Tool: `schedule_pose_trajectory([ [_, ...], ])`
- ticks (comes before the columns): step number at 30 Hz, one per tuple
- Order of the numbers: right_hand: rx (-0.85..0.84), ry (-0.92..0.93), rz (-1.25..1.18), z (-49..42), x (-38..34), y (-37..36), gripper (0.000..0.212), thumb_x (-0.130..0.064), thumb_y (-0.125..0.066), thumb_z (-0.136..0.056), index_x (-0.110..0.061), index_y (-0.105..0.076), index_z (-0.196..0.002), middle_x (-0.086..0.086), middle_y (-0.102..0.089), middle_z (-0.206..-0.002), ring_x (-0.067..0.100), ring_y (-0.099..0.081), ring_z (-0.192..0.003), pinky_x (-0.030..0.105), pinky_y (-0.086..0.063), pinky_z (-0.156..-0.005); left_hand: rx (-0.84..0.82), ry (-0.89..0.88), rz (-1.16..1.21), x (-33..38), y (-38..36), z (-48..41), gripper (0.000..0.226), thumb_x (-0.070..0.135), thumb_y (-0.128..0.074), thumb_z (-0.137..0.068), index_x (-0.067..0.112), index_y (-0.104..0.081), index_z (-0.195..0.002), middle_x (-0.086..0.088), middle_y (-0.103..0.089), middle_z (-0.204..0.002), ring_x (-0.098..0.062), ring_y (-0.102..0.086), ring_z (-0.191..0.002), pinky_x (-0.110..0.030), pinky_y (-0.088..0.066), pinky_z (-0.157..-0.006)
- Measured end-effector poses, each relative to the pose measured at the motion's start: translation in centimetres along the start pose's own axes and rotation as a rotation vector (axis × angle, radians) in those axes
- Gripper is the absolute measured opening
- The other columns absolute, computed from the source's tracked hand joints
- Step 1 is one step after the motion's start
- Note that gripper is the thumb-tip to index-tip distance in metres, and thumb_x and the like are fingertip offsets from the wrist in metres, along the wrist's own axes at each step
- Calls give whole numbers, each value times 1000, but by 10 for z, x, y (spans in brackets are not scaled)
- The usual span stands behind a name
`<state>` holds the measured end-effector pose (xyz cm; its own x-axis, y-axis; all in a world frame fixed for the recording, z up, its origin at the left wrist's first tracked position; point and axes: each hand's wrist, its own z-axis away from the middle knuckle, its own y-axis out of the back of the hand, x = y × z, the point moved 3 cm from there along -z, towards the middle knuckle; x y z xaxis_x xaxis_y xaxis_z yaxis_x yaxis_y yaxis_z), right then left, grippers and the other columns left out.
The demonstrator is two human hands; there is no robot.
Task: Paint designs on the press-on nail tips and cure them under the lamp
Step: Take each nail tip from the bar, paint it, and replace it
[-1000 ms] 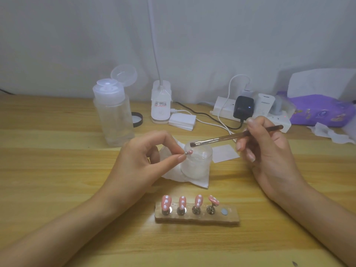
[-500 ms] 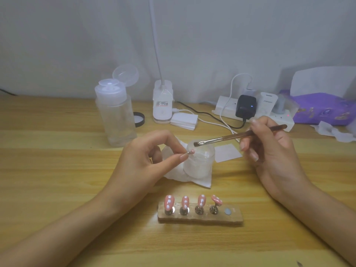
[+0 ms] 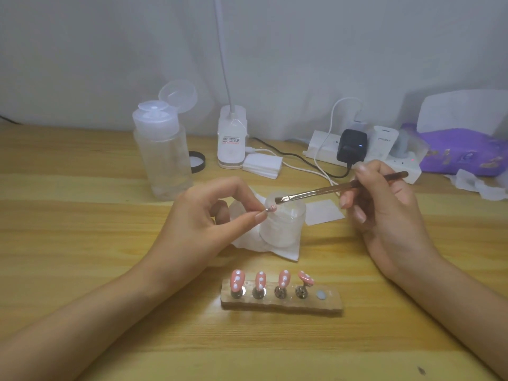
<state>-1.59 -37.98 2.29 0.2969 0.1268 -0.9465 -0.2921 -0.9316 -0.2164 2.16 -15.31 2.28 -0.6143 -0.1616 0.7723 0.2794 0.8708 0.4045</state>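
Both hands are at work above the bench [image 3: 82,270], apart from each other and each clamped on its own thing. Thumb and forefinger of the left hand [image 3: 209,226] pinch the little metal stand of a pink nail tip [image 3: 273,207], holding it over the frosted jar [image 3: 283,224] that sits on a tissue [image 3: 283,250]. The fingers of the right hand [image 3: 384,215] grip a flat nail brush [image 3: 330,189] like a pen, bristles pointed left at that tip.

Over the last second very little has shifted. The brush head has crept slightly closer and now hovers just above and beside the held tip. Whether it touches yet I cannot tell. Neither grip has altered.

That suggests the stroke on this fifth tip is only about to begin. Four pink nail tips with white dots [image 3: 260,280] already stand in the wooden holder block [image 3: 280,302] near the person, and its right-hand magnet spot [image 3: 320,295] is vacant, most likely the held tip's place. Curing seems some way off: the gooseneck lamp [image 3: 232,144] stands well behind the jar, at the far edge of the bench.
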Motion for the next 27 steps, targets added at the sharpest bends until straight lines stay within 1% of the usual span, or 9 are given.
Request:
schedule_pose_trajectory([
  [3, -44, 19, 27, 0, 0, -2, 27, -35, -61, -91, -20, -47, -74, 2, -62, -55, 10, -40, -43, 16, -31, -43, -4, -11, -1, -1, 0, 0, 12, 12, -75, -86, 12, -66, -78, 31, -52, -55, -1, -32, -43, -4, -28, -50],
  [6, 7, 0, 17, -1, 2, 1, 26, -26, -57, -97, -19, -47, -74, 3, -61, -54, 9, -36, -40, 16, -31, -43, -8, -12, 7, -2, 0, 0, 12, 14, -75, -85, 12, -66, -78, 30, -53, -56, -1, -32, -44, -4, -27, -49],
  [10, -36, 16, 0, 1, -2, -4, 25, -32, -58, -90, -19, -46, -73, 2, -62, -54, 10, -36, -40, 14, -34, -43, -8, 7, 36, -2, 0, 0, 11, 15, -75, -85, 14, -66, -77, 27, -57, -61, -2, -31, -45, -7, -29, -49],
  [14, 13, 6, -11, -1, 0, 0, 28, -22, -53, -100, -18, -46, -73, 2, -61, -53, 8, -34, -38, 15, -32, -43, -13, 17, 36, -2, 0, 1, 12, 17, -75, -85, 15, -67, -77, 26, -55, -59, -3, -32, -45, -7, -29, -49],
  [18, -44, 18, 3, 0, 1, -3, 29, -25, -54, -100, -22, -47, -72, 2, -63, -56, 9, -36, -39, 14, -33, -43, -13, 27, 25, -2, 0, 1, 12, 13, -75, -87, 12, -66, -79, 28, -53, -56, -2, -31, -44, -6, -28, -49],
  [20, -15, -1, 17, -1, 1, -2, 31, -23, -54, -101, -24, -49, -70, 2, -62, -55, 9, -35, -39, 15, -29, -42, -9, 39, 25, -3, 0, 0, 12, 15, -75, -87, 12, -66, -79, 27, -51, -54, -2, -32, -44, -7, -28, -49],
  [23, -18, 2, -7, -2, 0, -2, 34, -26, -55, -100, -27, -52, -66, 2, -62, -55, 9, -36, -39, 14, -30, -41, -14, 37, 25, -3, -1, 0, 12, 15, -75, -87, 12, -66, -79, 27, -52, -54, -2, -32, -44, -6, -28, -49],
  [25, -44, 15, 17, -1, 1, -3, 29, -28, -56, -98, -24, -49, -70, 2, -63, -56, 9, -37, -40, 14, -32, -42, -12, 38, 32, -3, 0, 0, 14, 18, -77, -86, 13, -66, -78, 25, -55, -58, -3, -32, -45, -8, -29, -49],
  [27, -9, 14, 16, -1, 1, 0, 29, -24, -55, -100, -21, -48, -72, 3, -62, -54, 9, -35, -39, 14, -33, -43, -11, 41, 45, -3, 1, 1, 12, 23, -75, -84, 16, -67, -78, 21, -57, -62, -4, -33, -47, -10, -31, -49],
])
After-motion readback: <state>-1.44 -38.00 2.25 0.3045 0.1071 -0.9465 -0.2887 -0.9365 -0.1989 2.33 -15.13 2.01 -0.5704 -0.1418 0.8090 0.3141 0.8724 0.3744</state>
